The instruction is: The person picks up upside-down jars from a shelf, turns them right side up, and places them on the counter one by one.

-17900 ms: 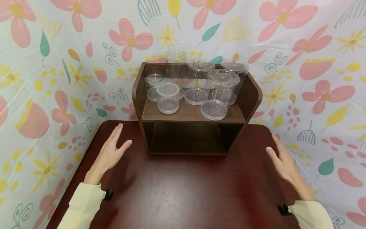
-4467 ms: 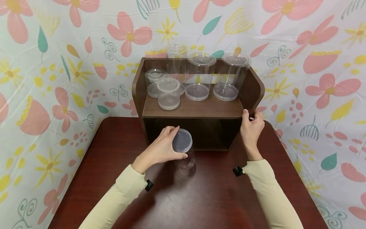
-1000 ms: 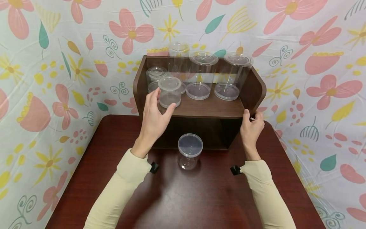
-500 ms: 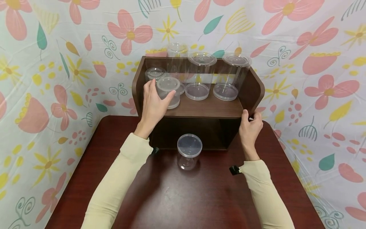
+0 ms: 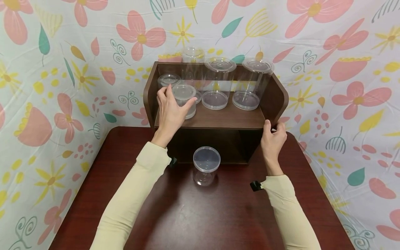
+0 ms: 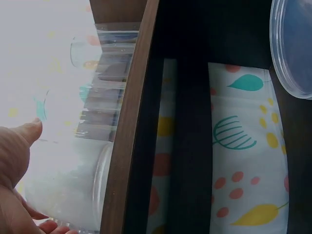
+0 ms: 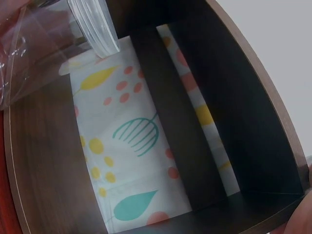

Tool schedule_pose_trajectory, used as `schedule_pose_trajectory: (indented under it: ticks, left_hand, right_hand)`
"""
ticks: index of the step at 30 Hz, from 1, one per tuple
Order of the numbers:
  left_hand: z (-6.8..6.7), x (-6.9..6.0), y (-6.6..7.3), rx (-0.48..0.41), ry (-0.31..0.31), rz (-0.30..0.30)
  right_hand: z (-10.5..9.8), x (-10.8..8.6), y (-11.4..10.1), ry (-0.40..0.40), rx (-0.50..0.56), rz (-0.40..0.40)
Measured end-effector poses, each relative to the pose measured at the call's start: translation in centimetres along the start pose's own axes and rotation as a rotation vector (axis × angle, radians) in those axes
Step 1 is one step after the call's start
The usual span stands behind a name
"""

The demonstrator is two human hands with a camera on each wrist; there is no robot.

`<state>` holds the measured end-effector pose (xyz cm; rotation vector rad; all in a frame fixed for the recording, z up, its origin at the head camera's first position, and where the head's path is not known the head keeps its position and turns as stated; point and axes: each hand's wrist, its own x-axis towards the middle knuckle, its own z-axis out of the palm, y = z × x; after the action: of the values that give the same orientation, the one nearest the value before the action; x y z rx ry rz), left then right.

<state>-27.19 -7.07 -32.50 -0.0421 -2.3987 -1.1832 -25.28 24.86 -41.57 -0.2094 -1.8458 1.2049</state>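
Observation:
A small clear lidded jar (image 5: 184, 93) stands at the front left of the brown shelf unit's upper board (image 5: 218, 121). My left hand (image 5: 171, 113) is round it, fingers on the left side and thumb by its right edge. In the left wrist view, the thumb of that hand (image 6: 17, 151) lies beside the jar (image 6: 66, 180); how firmly it touches cannot be told. With thumb and curled fingers, my right hand (image 5: 273, 144) holds the unit's front right edge. Another clear jar (image 5: 206, 160) stands upright on the table before the lower compartment, untouched.
Behind the small jar are a second small jar (image 5: 169, 80) and a tall narrow one (image 5: 192, 67). Two tall wide jars (image 5: 219, 81) (image 5: 254, 83) stand further right on the board. Flowered cloth (image 5: 343, 104) surrounds the dark red table (image 5: 200, 218) at the back and sides.
My left hand has moved from the table jar up to the small jar on the upper board and closed round it. The table jar stands released. My right hand has kept its hold.

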Motion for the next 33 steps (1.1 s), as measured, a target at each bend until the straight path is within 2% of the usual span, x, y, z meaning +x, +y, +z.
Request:
schedule_pose_trajectory:
  ticks: [10,17,24,33]
  left_hand:
    - [0.34,0.05,-0.26,-0.008,0.032,0.004]
    - [0.23,0.25,-0.30,0.023,0.015,-0.001]
    - [-0.03,0.26,-0.31,0.034,-0.029,-0.012]
    - [-0.63,-0.22,0.12,-0.089,-0.138,-0.074]
  right_hand:
    - [0.09,0.02,0.35,-0.009,-0.002,0.002]
    - [0.16,0.02,0.56,-0.006,-0.005,0.002]
    - [0.17,0.01,0.55,-0.006,-0.004,-0.005]
    - [0.11,0.07,0.41,-0.002,-0.001,-0.014]
